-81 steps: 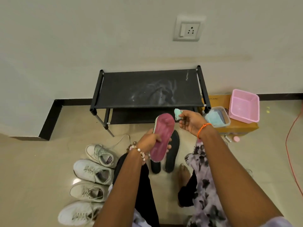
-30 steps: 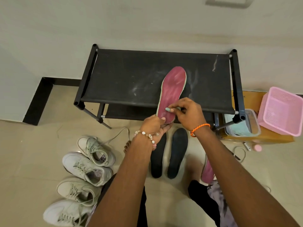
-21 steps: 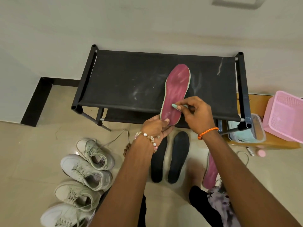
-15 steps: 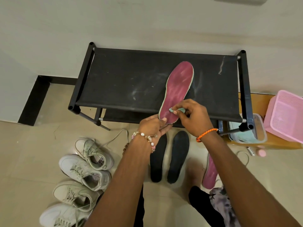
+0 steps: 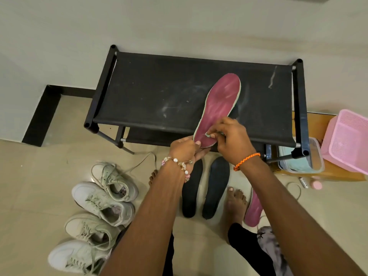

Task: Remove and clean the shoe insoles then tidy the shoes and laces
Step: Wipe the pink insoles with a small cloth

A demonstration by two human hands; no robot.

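No text, brand or number can be read anywhere — the print inside the white shoes (image 5: 111, 193) is too small and blurred to read

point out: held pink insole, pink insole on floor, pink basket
held pink insole (image 5: 221, 102): head view, mid top face.
pink insole on floor (image 5: 253, 211): head view, visible middle.
pink basket (image 5: 336, 124): head view, left rim.
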